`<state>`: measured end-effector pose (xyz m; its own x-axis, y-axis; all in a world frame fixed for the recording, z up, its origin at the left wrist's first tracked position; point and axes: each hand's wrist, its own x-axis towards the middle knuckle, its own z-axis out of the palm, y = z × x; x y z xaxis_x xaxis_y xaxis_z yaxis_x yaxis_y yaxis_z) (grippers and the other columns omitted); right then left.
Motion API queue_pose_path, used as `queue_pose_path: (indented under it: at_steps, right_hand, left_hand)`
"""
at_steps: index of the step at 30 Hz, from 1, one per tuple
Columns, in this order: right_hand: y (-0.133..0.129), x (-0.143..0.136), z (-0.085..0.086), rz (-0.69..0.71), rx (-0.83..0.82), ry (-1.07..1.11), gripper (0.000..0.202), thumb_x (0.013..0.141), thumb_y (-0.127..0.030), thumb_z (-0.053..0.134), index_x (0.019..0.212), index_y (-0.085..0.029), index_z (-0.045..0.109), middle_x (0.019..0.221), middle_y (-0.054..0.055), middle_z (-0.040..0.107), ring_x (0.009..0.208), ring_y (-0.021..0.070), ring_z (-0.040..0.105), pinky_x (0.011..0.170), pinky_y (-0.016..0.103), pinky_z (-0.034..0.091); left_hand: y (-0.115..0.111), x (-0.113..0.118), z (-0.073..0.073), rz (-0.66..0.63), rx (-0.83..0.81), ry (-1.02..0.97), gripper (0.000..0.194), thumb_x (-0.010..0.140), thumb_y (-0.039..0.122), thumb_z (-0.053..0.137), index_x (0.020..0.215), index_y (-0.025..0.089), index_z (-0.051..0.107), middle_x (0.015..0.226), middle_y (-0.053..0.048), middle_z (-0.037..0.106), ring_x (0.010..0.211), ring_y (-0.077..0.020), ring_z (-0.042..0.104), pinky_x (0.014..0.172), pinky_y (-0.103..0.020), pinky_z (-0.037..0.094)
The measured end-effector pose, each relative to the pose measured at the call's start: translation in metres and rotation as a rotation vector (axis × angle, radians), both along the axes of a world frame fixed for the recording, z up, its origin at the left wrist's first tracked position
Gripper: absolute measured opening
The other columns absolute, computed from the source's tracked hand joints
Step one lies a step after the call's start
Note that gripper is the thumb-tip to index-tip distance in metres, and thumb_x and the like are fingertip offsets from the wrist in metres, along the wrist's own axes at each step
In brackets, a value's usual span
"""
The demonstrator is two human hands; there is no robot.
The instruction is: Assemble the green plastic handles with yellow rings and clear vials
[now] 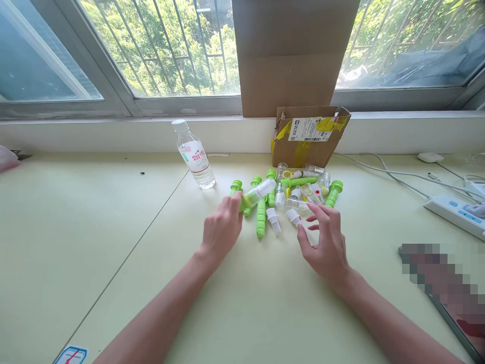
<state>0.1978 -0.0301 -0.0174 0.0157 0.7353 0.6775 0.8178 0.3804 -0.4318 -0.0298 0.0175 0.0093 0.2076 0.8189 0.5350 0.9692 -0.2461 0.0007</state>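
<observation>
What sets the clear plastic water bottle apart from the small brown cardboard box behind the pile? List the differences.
The clear plastic water bottle stands upright with its white cap on; the small brown cardboard box sits tipped, its flaps open. The bottle is see-through with a white label printed in red; the box is opaque, with yellow tape and a white shipping label. The bottle stands apart, left of the green and clear parts; the box sits right behind them. Both rest on the pale table near the window ledge.

Bright daylight is admitted through the window (159, 50), where the foliage is overexposed. Soft shadows are cast toward the viewer on the table (94, 227). Edges are bowed by wide-angle distortion; a patch at lower right is pixelated.
</observation>
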Motion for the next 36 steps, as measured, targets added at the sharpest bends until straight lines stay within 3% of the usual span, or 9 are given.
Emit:
queue_pose_path:
  at_steps: [4,10,18,25,36]
  right_hand:
    - [0.000,-0.001,0.000,0.004,-0.012,-0.017,0.054,0.083,-0.018,0.054,0.134,-0.025,0.035,0.118,0.011,0.047,0.080,0.0156,0.061,0.050,0.026,0.056]
    - [0.000,-0.001,-0.001,0.001,-0.033,-0.038,0.050,0.083,-0.019,0.053,0.131,-0.023,0.038,0.117,0.011,0.047,0.081,0.0151,0.061,0.045,0.022,0.052]
    - [0.000,-0.002,0.000,-0.042,-0.056,-0.140,0.042,0.085,-0.022,0.051,0.127,-0.021,0.044,0.113,0.009,0.054,0.086,0.0171,0.063,0.046,0.023,0.048]
    - [0.002,-0.003,0.000,-0.052,-0.060,-0.219,0.033,0.086,-0.021,0.050,0.119,-0.020,0.052,0.104,0.008,0.059,0.091,0.0201,0.061,0.049,0.024,0.047]
    - [0.004,-0.003,-0.005,0.095,-0.184,-0.243,0.028,0.086,-0.020,0.049,0.112,-0.016,0.058,0.104,0.012,0.052,0.097,0.0247,0.053,0.082,0.040,0.051]
  left_hand:
    - [0.021,-0.023,0.003,0.243,-0.045,-0.205,0.030,0.092,0.036,0.048,0.114,0.019,0.038,0.095,-0.005,0.067,0.068,-0.0232,0.064,0.048,-0.027,0.033]
    - [0.036,-0.046,0.003,0.390,-0.101,-0.218,0.024,0.089,0.028,0.048,0.111,0.020,0.042,0.096,-0.006,0.066,0.071,-0.0251,0.064,0.051,-0.030,0.036]
    - [0.039,-0.047,-0.005,0.373,-0.181,-0.128,0.034,0.084,0.014,0.046,0.118,0.015,0.047,0.101,-0.011,0.064,0.094,-0.0280,0.061,0.065,-0.034,0.047]
    - [0.039,-0.047,-0.006,0.383,-0.224,-0.059,0.033,0.087,0.015,0.044,0.119,0.016,0.052,0.100,-0.010,0.064,0.095,-0.0279,0.059,0.066,-0.034,0.048]
    - [0.036,-0.044,-0.003,0.395,-0.263,-0.011,0.032,0.088,0.017,0.043,0.119,0.015,0.051,0.099,-0.011,0.063,0.094,-0.0275,0.058,0.067,-0.035,0.048]
